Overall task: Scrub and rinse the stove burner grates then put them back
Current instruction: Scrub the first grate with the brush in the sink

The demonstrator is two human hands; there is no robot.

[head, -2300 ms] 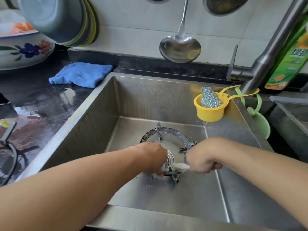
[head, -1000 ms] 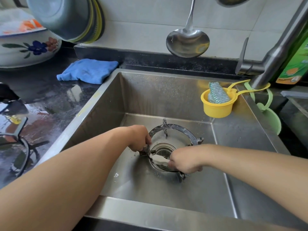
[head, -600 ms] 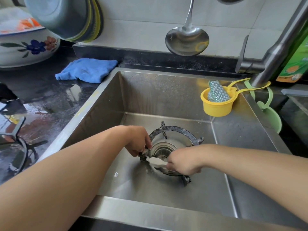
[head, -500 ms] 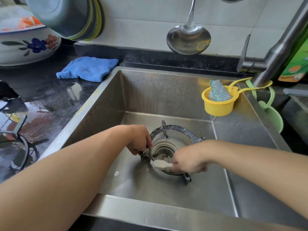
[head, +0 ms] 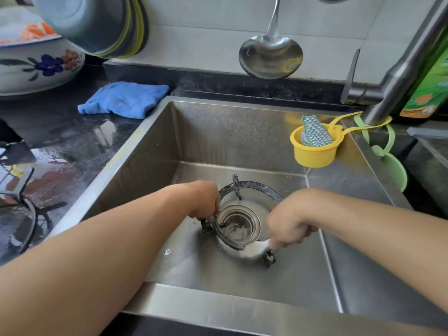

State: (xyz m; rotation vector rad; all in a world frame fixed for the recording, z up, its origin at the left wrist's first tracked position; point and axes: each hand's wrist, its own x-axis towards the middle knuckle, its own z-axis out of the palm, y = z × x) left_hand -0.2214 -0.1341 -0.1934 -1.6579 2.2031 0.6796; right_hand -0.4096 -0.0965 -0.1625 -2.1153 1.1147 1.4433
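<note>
A round dark metal burner grate (head: 254, 187) lies on the bottom of the steel sink (head: 145, 151), ringed around the drain (head: 238, 221). My left hand (head: 206, 200) grips the grate's left rim by one of its prongs. My right hand (head: 288, 219) holds a small white brush (head: 254, 249), whose foamy head presses on the near rim of the grate. Suds cover part of the ring. A second grate (head: 26, 209) rests on the wet black counter at the far left.
A yellow cup (head: 312, 154) with a scouring pad hangs from the tap (head: 400, 69) at the sink's right wall, beside a green cup (head: 392, 168). A blue cloth (head: 123, 99), flowered bowl (head: 36, 69), hanging ladle (head: 270, 57) and green detergent bottle (head: 434, 78) surround the sink.
My right hand has swept the brush from the grate's left side round to its near right rim. My left hand keeps its hold on the left rim.
</note>
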